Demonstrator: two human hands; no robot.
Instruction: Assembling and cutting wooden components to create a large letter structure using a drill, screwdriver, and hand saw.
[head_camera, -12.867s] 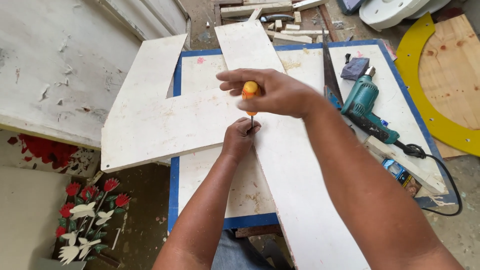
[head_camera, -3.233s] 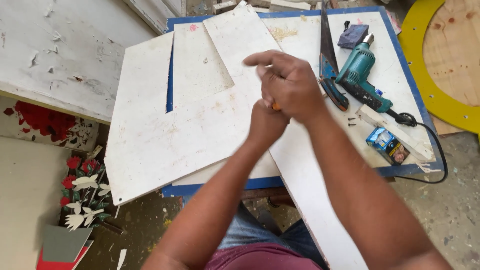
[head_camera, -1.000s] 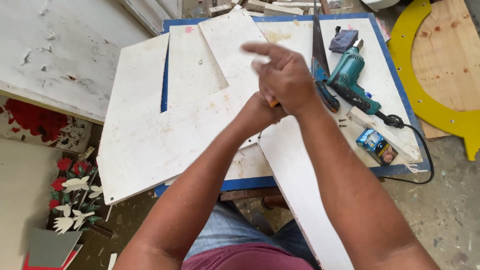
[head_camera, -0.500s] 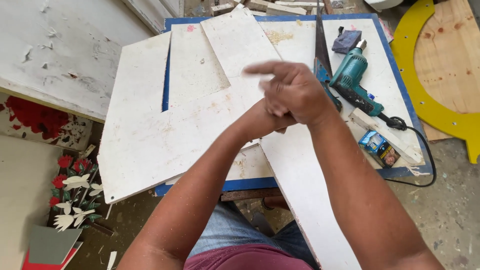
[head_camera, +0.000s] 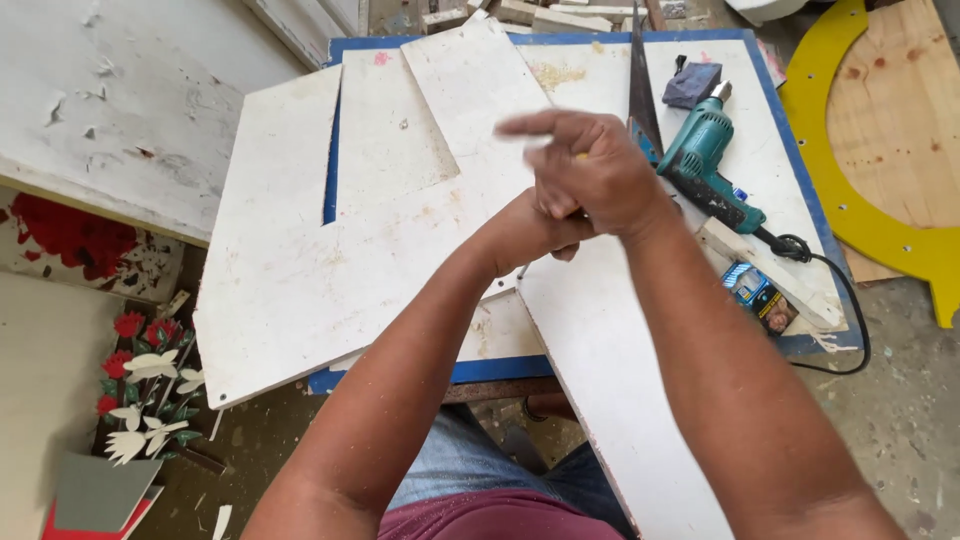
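Observation:
My right hand (head_camera: 590, 175) is closed over the top of an orange-handled screwdriver (head_camera: 579, 156). Only a sliver of the handle shows, and my index finger points left. Directly beneath it, my left hand (head_camera: 525, 232) is curled around the tool's lower part, its fingertips hidden. Both hands are above the spot where a long white board (head_camera: 610, 360) crosses a large notched white board (head_camera: 300, 270). The screwdriver's tip and whatever it touches are covered by my hands.
The boards lie on a blue-edged white table (head_camera: 790, 150). To the right of my hands are a teal power drill (head_camera: 705, 150) with a black cord, a hand saw (head_camera: 640, 90), a dark cloth (head_camera: 697, 83) and a small blue box (head_camera: 757, 295). A yellow ring (head_camera: 850, 180) lies on the floor.
My right hand has turned slightly on the screwdriver handle and its index finger has swung further left. The left hand stays under it, and the boards have not moved.

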